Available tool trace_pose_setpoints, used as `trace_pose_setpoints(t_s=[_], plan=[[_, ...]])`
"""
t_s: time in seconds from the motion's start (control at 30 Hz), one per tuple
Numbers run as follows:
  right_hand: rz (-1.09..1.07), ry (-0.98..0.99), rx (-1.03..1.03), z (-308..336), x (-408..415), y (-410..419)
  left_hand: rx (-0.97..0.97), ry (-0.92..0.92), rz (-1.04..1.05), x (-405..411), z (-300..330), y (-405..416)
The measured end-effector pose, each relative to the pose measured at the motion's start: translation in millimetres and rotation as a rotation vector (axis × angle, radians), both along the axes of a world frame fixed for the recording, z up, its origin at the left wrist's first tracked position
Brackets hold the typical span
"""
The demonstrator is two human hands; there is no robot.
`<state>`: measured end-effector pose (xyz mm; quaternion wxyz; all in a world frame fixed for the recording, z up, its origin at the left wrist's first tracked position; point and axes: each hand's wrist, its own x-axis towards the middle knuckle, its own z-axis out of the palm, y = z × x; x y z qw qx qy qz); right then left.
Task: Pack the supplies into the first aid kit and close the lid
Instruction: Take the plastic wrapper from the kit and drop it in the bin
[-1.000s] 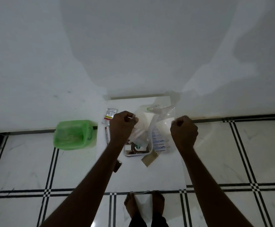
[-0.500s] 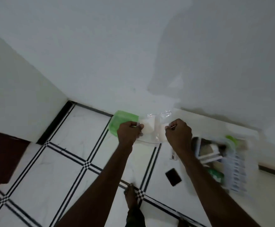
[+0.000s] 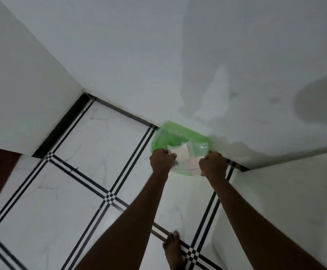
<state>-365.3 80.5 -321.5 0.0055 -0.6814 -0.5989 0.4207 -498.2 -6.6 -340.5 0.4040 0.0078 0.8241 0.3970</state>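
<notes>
A green translucent box sits on the floor against the white wall. Directly above it hangs a clear plastic bag with white contents, stretched between my hands. My left hand is closed on the bag's left edge. My right hand is closed on its right edge. The box's near part is hidden behind the bag and my hands. The other supplies are out of view.
White marble floor tiles with black line borders spread to the left. A white raised surface fills the lower right. A wall corner is at the left, and my bare foot stands below.
My view has swung left, away from the supplies on the white surface. Both hands carried the clear bag leftward and now hold it over the green box.
</notes>
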Motion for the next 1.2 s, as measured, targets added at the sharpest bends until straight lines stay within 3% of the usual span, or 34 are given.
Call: trace_pose_setpoints(t_s=[0.2, 0.37, 0.53, 0.7, 0.9, 1.2], plan=[[-0.159, -0.053, -0.167, -119.9, -52.8, 24.2, -0.045, -0.139, 0.003, -45.6, -104.5, 32.1], [-0.452, 0.217, -0.486, -192.8, -67.1, 25.5, -0.042, -0.28, 0.005, -56.9, -162.1, 40.3], [-0.591, 0.391, -0.56, -188.2, -64.3, 24.7, -0.033, -0.378, 0.03, -58.5, -155.7, 36.9], [-0.608, 0.498, -0.541, -118.2, -48.3, 26.7, 0.08, -0.477, 0.074, -49.9, -72.9, 31.8], [-0.561, 0.61, -0.364, 28.4, -8.1, 31.0, 0.274, -0.381, 0.005, -5.6, 53.8, 44.4], [-0.53, 0.74, 0.015, 252.9, 152.9, 24.5, 0.564, -0.497, -0.165, 156.9, 232.2, 61.7]])
